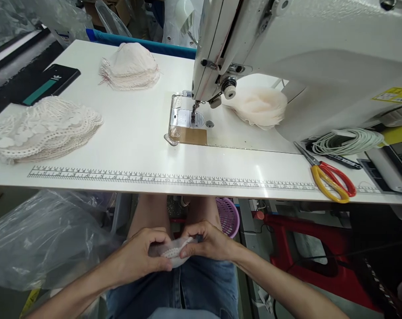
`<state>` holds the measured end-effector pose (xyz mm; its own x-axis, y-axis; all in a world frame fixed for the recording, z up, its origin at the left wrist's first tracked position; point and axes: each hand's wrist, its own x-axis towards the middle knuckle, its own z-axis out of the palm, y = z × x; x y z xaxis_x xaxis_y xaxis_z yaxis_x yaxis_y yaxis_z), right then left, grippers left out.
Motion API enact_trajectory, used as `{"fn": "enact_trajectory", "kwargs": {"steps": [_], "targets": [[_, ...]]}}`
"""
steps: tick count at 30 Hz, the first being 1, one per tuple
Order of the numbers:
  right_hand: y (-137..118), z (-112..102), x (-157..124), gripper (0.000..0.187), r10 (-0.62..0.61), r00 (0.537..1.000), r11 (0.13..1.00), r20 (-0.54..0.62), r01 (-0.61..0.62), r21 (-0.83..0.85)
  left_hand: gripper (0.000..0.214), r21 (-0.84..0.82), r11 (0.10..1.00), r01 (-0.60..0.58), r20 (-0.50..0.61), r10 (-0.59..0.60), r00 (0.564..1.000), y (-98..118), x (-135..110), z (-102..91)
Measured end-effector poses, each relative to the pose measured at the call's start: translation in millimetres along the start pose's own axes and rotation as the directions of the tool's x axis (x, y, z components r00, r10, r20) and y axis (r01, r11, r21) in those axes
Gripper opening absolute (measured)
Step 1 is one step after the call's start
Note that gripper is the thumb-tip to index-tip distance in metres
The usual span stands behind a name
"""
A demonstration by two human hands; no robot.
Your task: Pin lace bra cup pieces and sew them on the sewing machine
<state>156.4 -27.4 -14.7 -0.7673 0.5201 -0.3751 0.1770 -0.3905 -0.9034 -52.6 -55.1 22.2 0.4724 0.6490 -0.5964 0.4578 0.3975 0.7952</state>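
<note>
Below the table edge, over my lap, both hands pinch one small white lace piece point(172, 253). My left hand point(144, 257) grips its left side with curled fingers. My right hand point(209, 243) pinches its right side, fingers pressed together. On the white table point(128, 141) above lie a stack of white lace pieces point(43, 130) at the left, a pile of pink cup pieces point(129, 67) at the back, and cream foam cups point(259, 106) behind the needle point(193, 113) of the white sewing machine point(303, 57).
Yellow-and-red scissors point(330, 177) lie at the table's right front, beside a coiled pale cord point(347, 141). A dark phone point(50, 82) lies at the back left. A clear plastic bag point(44, 239) hangs left of my knees; a purple basket point(228, 215) and red stool point(307, 248) stand underneath.
</note>
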Motion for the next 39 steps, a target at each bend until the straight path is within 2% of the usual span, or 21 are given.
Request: {"fn": "enact_trajectory", "kwargs": {"steps": [4,8,11,18,23,32,39], "targets": [[4.0,-2.4,1.7,0.031,0.035,0.999,0.992,-0.009,-0.034,0.119,0.017,-0.012,1.000,0.023,0.016,-0.023,1.000,-6.0,-3.5,-3.5],[7.3,-4.7,1.9,0.035,0.087,0.996,0.978,-0.020,-0.082,0.191,0.014,-0.091,0.996,-0.001,0.034,0.004,0.999,-10.8,-8.0,-6.6],[8.3,-5.8,1.8,0.034,0.109,0.994,0.971,-0.021,-0.102,0.215,0.019,-0.101,0.992,0.069,0.068,-0.062,0.996,-11.9,-9.9,-8.9],[10.4,-11.3,0.6,0.028,0.162,0.986,0.963,-0.046,-0.147,0.228,0.024,-0.237,0.954,0.183,0.142,-0.152,0.978,-18.1,-10.6,-14.1],[13.4,-13.7,0.0,0.030,0.224,0.973,0.942,-0.050,-0.204,0.266,0.026,-0.282,0.943,0.177,0.142,-0.141,0.980,-20.7,-11.9,-15.9],[12.5,-12.3,2.4,0.030,0.241,0.969,0.934,-0.053,-0.216,0.283,0.021,-0.367,0.906,0.210,0.154,-0.163,0.975,-16.0,-19.0,-21.3],[14.4,-12.3,2.2,0.028,0.206,0.978,0.948,-0.037,-0.190,0.254,0.036,-0.380,0.907,0.183,0.198,-0.114,0.974,-18.5,-24.0,-23.7]]}}
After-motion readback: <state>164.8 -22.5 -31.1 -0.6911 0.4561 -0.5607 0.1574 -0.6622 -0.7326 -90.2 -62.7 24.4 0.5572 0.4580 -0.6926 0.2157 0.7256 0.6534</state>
